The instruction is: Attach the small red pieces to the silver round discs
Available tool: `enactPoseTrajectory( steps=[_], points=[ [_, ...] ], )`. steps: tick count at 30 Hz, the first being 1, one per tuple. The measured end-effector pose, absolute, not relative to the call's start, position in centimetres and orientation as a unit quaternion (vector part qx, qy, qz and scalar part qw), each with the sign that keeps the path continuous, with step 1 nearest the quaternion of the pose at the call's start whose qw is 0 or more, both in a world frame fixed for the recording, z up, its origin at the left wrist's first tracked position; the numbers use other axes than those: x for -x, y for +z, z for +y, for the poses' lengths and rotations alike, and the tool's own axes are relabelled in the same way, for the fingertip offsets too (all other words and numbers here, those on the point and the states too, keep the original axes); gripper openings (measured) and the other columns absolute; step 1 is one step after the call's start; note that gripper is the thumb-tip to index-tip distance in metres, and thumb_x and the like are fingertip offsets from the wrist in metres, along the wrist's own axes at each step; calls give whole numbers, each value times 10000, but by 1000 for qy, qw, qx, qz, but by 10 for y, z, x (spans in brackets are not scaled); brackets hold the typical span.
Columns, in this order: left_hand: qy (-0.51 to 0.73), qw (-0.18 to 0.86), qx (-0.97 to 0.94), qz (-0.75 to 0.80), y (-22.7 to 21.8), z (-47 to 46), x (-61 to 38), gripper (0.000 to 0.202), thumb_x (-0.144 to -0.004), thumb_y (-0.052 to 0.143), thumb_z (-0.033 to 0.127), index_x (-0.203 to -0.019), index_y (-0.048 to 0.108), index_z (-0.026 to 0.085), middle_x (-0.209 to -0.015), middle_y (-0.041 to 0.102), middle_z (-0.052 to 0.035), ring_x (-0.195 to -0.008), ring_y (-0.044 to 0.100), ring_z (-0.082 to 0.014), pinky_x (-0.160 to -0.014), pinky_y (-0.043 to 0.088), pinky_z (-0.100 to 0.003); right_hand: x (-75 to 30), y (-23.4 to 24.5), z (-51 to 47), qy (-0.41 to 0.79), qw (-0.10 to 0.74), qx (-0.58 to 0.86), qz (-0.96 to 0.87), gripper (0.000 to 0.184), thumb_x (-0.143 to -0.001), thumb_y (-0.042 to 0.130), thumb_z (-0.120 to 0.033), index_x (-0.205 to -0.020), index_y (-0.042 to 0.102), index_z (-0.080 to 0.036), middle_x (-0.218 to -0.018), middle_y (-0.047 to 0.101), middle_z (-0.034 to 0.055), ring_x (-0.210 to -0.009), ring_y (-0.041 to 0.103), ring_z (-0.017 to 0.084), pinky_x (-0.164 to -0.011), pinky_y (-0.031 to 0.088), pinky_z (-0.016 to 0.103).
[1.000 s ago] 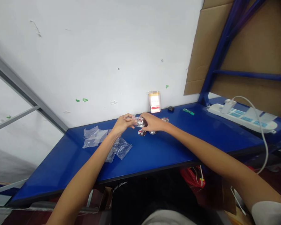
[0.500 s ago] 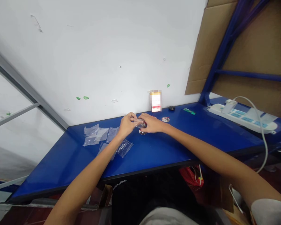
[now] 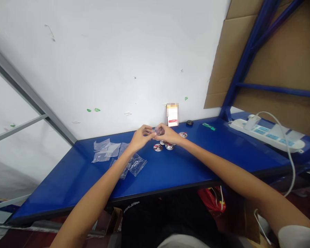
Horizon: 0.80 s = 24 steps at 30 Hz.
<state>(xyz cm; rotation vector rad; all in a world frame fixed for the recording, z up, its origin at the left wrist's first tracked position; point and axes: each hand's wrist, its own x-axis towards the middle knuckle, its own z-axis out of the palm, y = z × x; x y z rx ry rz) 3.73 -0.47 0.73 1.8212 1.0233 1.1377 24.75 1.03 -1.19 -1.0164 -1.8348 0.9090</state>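
Observation:
My left hand (image 3: pixel 142 137) and my right hand (image 3: pixel 167 133) meet above the blue table, fingers pinched together. Between them is a small clear plastic bag (image 3: pixel 158 131), gripped from both sides; whether anything lies inside it I cannot tell. Just below my fingers sit several shiny round metal pieces with red marks, among them one metal piece (image 3: pixel 158 147) at the left and another metal piece (image 3: pixel 169 146) partly under my right wrist. A further metal piece (image 3: pixel 183 134) lies beyond that wrist. Flat clear bags (image 3: pixel 105 150) are spread left of my left forearm, which hides part of them.
A lit phone (image 3: pixel 173 115) leans on the white wall. Near it are a black round object (image 3: pixel 189 122) and a green strip (image 3: pixel 208 126). A white power strip (image 3: pixel 267 135) with a plugged cable lies at the right, beside a blue metal frame (image 3: pixel 237 69).
My right hand has lifted slightly off the metal pieces, so more of them show beneath it. Both hands now meet at the bag. The whole view has shifted a little.

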Motion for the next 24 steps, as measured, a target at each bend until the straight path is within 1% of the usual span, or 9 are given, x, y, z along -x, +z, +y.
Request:
enactPoseTrajectory(
  steps=[2,4,7,10,12,15,18,21,24],
  points=[
    [435,359,-725,395,3,-4,-39,364,-876,757,513,-969,711,164,-921,760,-83,-817,717,-221,-733,595,-339,-247,-11,9,419,394,369,-730,479,-751,838,-518,-1060,620,-224,-1037,688,31,-951,644,221,-804,512,338],
    [448,349,-719,400,2,-1,-37,353,-897,723,524,-929,727,172,-880,766,-72,-811,725,-234,-726,593,-341,-250,-7,13,447,383,336,-735,421,-841,759,-548,-1088,653,-224,-1104,698,50,-1040,648,234,-878,517,356],
    [465,320,-709,423,4,4,-29,327,-917,693,516,-938,716,190,-879,772,-63,-817,735,-241,-695,570,-321,-267,0,36,379,451,359,-724,383,-920,646,-573,-1092,654,-231,-1156,694,59,-1120,633,245,-982,494,390],
    [466,227,-733,440,7,7,-22,272,-970,616,457,-916,710,207,-875,767,-45,-810,714,-224,-750,534,-319,-298,5,81,169,580,455,-654,399,-855,706,-494,-1127,596,-223,-1178,651,91,-1114,607,265,-1028,473,441],
    [462,188,-743,446,7,7,-20,244,-986,580,413,-912,709,218,-882,767,-36,-817,703,-221,-783,514,-322,-320,7,114,73,610,506,-605,420,-823,714,-441,-1138,562,-210,-1188,607,121,-1097,582,279,-1041,464,470],
    [455,181,-745,453,8,5,-20,224,-990,550,380,-933,705,229,-882,767,-31,-811,698,-224,-779,496,-319,-344,5,152,75,599,543,-584,435,-815,712,-471,-1120,541,-213,-1152,571,116,-1054,566,275,-994,488,461],
    [445,173,-747,462,9,2,-21,223,-992,541,377,-935,702,233,-833,750,-24,-750,676,-218,-747,481,-313,-351,2,169,105,606,535,-579,394,-844,679,-546,-1026,536,-226,-1124,547,92,-1017,564,248,-977,494,426],
    [449,181,-745,458,11,1,-22,229,-986,554,388,-905,704,236,-818,747,-21,-721,664,-214,-737,478,-312,-347,0,174,87,610,549,-565,501,-787,737,-637,-999,520,-238,-1096,525,72,-1013,541,246,-977,484,422],
    [452,187,-744,456,11,0,-23,221,-973,575,391,-894,713,238,-813,752,-20,-724,669,-217,-738,481,-313,-341,-1,177,57,603,573,-551,605,-713,803,-669,-1028,515,-240,-1078,499,65,-1022,509,263,-997,463,446]
  ],
)
